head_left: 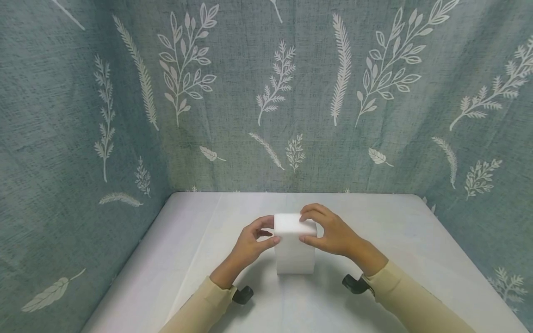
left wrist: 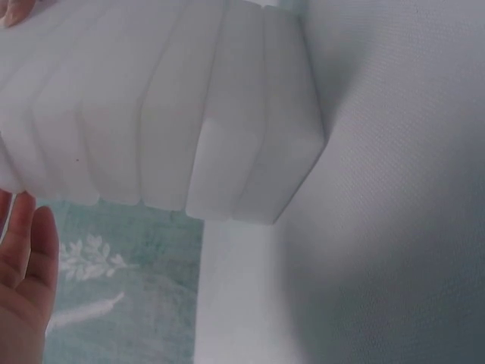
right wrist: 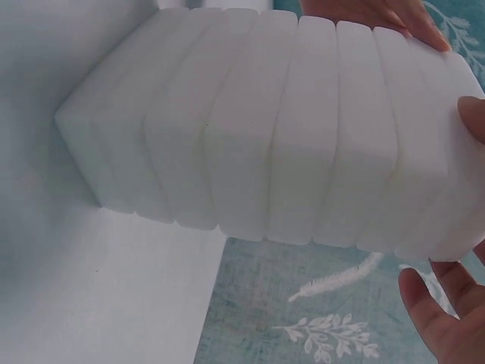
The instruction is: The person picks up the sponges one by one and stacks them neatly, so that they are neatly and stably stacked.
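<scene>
A stack of several white sponges (head_left: 295,256) stands upright on the white table, its layers lying flat on one another. My left hand (head_left: 251,241) holds the top sponge (head_left: 288,224) at its left side, thumb on the near corner and fingers toward the back. From the right, my right hand (head_left: 335,232) grips the same sponge, with the thumb on the near face and the fingers over the far right edge. The left wrist view shows the seams between the layers of the stack (left wrist: 174,114). In the right wrist view, fingertips of both hands are at the uppermost layers.
The white table (head_left: 216,268) spreads around the stack. Behind it and along both sides hangs a blue-green curtain (head_left: 241,106) with white leaf prints. A dark wrist camera (head_left: 243,295) sits at the left cuff, another (head_left: 354,284) at the right cuff.
</scene>
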The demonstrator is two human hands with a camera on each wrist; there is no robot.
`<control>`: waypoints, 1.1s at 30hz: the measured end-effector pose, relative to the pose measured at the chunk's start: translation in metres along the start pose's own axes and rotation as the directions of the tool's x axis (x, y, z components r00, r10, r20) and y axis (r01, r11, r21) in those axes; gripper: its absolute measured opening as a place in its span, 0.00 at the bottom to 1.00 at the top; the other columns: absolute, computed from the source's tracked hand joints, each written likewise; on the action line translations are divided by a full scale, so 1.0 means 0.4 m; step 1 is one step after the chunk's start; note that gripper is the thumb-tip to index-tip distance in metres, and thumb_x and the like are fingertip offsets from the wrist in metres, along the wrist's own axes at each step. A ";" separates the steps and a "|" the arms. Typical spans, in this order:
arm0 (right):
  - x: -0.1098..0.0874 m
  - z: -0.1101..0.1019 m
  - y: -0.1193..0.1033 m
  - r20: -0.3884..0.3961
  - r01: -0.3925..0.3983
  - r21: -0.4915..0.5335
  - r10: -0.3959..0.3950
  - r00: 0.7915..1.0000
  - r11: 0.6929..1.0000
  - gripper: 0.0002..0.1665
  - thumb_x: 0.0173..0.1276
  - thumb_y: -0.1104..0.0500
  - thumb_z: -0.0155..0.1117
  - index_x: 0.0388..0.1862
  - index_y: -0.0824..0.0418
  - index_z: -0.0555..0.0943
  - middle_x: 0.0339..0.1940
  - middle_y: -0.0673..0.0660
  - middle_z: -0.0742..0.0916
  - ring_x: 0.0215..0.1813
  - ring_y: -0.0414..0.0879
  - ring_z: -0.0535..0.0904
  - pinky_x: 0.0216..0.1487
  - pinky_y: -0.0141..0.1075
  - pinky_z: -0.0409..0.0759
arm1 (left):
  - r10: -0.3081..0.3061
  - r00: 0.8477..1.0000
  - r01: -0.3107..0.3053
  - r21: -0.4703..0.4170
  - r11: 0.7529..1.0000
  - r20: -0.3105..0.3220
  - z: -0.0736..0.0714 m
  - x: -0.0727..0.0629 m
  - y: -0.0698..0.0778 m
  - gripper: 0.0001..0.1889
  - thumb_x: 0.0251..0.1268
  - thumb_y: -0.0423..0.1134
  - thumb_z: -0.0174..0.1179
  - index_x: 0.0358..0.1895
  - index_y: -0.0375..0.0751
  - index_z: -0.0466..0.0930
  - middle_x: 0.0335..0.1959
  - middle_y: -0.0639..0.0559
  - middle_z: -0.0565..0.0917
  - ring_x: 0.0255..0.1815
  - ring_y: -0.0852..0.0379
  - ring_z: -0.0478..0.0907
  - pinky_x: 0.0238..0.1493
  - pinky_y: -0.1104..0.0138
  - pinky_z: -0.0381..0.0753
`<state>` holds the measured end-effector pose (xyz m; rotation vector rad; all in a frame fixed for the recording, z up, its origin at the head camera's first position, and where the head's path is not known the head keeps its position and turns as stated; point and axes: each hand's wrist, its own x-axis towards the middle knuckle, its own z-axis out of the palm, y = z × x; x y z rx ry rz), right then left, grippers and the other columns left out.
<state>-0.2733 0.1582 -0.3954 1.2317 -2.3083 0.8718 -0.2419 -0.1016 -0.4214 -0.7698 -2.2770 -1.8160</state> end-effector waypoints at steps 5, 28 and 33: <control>-0.001 0.001 0.003 0.009 -0.010 0.019 0.010 1.000 1.000 0.22 0.57 0.53 0.75 0.49 0.56 0.78 0.56 0.55 0.79 0.57 0.46 0.75 0.53 0.44 0.79 | 0.003 1.000 -0.003 0.003 1.000 0.002 0.000 0.002 0.000 0.26 0.61 0.35 0.68 0.62 0.37 0.73 0.51 0.48 0.81 0.55 0.51 0.75 0.56 0.46 0.73; -0.050 0.001 0.010 -0.064 -0.024 0.024 0.025 0.998 0.999 0.42 0.54 0.48 0.78 0.66 0.57 0.72 0.63 0.53 0.75 0.64 0.49 0.71 0.60 0.49 0.74 | -0.031 0.999 0.029 0.062 0.998 0.031 -0.044 -0.009 -0.009 0.34 0.54 0.35 0.73 0.65 0.34 0.70 0.57 0.41 0.78 0.58 0.42 0.73 0.57 0.47 0.73; -0.079 -0.010 0.026 -0.099 -0.032 0.028 0.035 0.995 0.999 0.45 0.51 0.49 0.80 0.67 0.58 0.72 0.63 0.53 0.75 0.64 0.49 0.71 0.58 0.44 0.75 | -0.064 0.998 0.057 0.193 0.980 0.026 -0.082 -0.003 -0.061 0.36 0.53 0.36 0.73 0.67 0.39 0.69 0.59 0.45 0.77 0.60 0.44 0.72 0.59 0.48 0.72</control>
